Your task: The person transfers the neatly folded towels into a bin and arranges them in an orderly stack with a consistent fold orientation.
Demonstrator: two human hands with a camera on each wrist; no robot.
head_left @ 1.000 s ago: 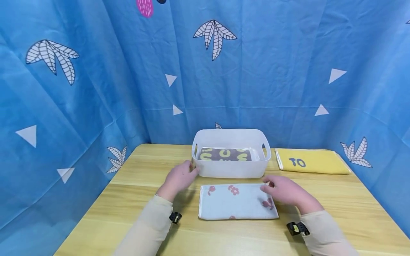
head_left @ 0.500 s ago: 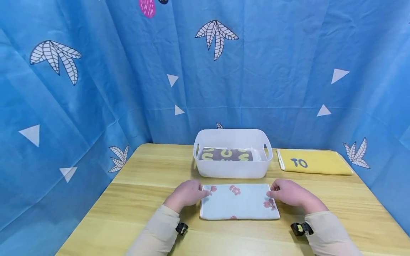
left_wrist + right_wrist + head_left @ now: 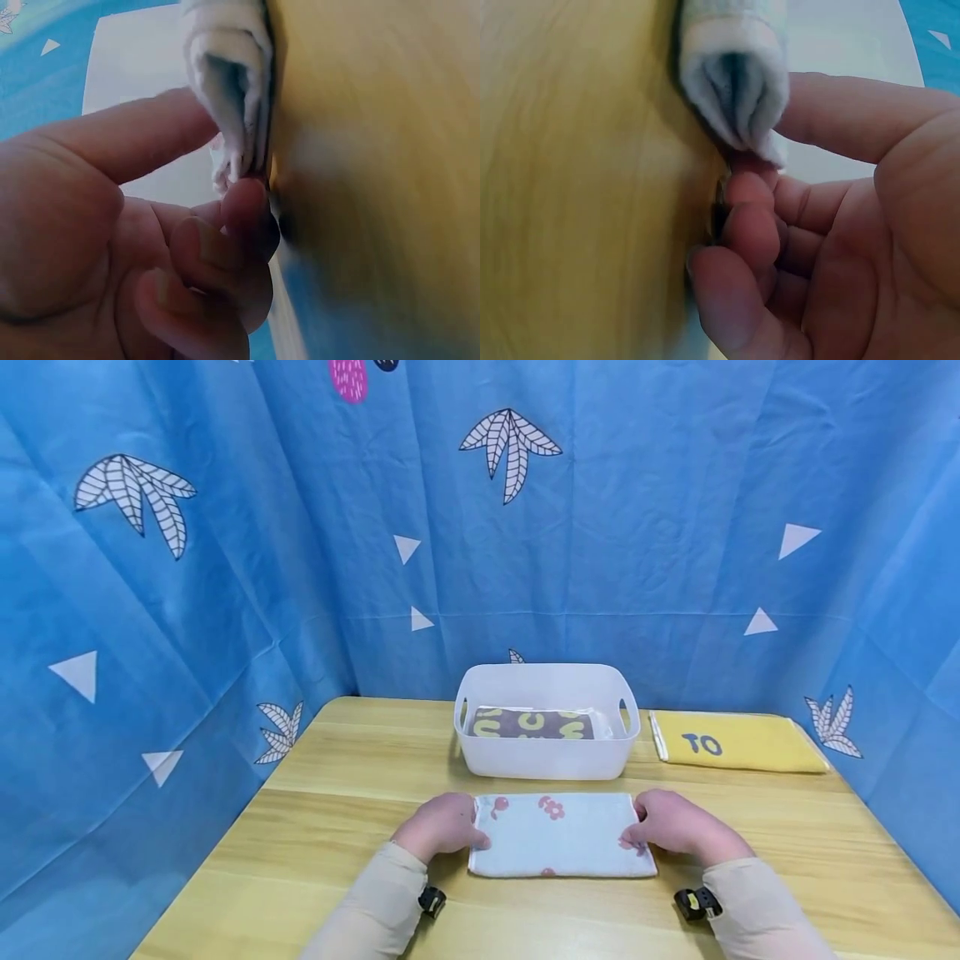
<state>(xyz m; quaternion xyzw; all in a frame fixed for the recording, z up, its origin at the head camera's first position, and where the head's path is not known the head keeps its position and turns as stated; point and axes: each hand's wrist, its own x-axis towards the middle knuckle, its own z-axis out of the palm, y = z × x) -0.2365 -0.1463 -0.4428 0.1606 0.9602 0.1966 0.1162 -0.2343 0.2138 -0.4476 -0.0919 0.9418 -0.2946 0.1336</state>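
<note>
A folded white towel (image 3: 555, 843) with pink flower prints lies flat on the table in the head view. My left hand (image 3: 442, 827) grips its left end, thumb on top and fingers curled at the edge. At the opposite end my right hand (image 3: 681, 823) pinches the towel the same way. In the left wrist view, the folded layers of the towel (image 3: 225, 37) show between thumb and fingertips. The right wrist view shows the other end of the towel (image 3: 735, 41), with curled fingertips tucked at its edge.
Just behind the towel stands a white plastic basket (image 3: 543, 762) with a folded purple towel (image 3: 513, 723) with yellow shapes inside. To its right lies a folded yellow towel (image 3: 757, 745) marked "TO". Blue printed curtains (image 3: 637, 527) enclose the wooden table (image 3: 322, 802).
My left hand has come from beside the basket down to the towel's left end. My right hand has shifted onto the right end, and both now hold it. The towel stays in place.
</note>
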